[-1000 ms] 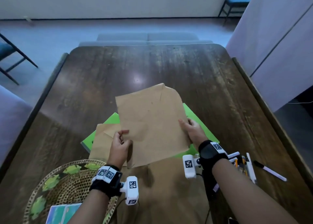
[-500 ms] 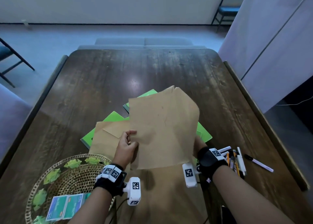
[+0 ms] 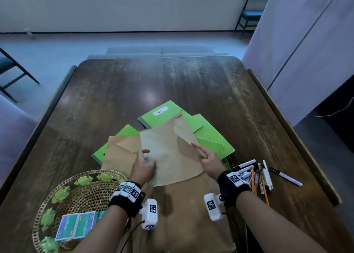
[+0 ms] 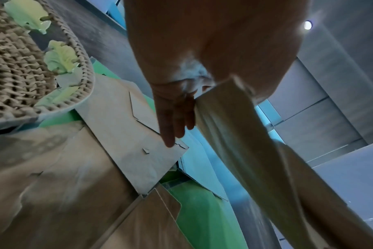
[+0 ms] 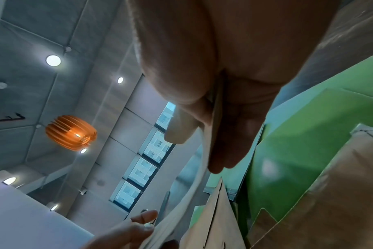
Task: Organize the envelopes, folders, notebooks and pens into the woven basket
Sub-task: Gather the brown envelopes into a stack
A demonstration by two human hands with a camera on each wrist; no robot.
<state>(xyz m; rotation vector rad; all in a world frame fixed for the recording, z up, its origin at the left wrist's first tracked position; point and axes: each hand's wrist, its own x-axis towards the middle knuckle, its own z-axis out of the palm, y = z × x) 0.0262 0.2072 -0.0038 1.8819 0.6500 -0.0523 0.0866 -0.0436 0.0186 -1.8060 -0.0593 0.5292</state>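
Two hands work one sheet in the head view: our left hand [image 3: 143, 165] and right hand [image 3: 209, 158] each grip a side edge of a brown envelope [image 3: 168, 155], lifted and curling above the pile near the middle of the table [image 3: 191, 84]. A second envelope [image 3: 120, 153] lies flat under it on the left, and green folders [image 3: 208, 136] fan out behind, one labelled HR. The woven basket [image 3: 63, 201] sits at the near-left corner, already holding small notebooks [image 3: 76, 227]. Pens [image 3: 256, 174] lie in a bundle at our right wrist, with one marker [image 3: 286, 176] just apart from it. We judge the step to be moving this envelope into the basket.

From the left wrist, our thumb and fingers [image 4: 177, 118] pinch the envelope's edge, the sheet [image 4: 245, 143] hanging away from them. The basket rim [image 4: 83, 70] shows close on the left, touching or overlapping the flat envelope [image 4: 126, 134].

From the right wrist, the envelope's edge [image 5: 217, 109] is clamped between thumb [image 5: 179, 128] and fingers [image 5: 228, 151], folders [image 5: 298, 160] beneath.

Next, we expect, the sheet must swing left and down. It is limp and wider than the free floor of the basket looks, so it probably needs both grips held until it settles over the notebooks; it could fold or catch the rim.
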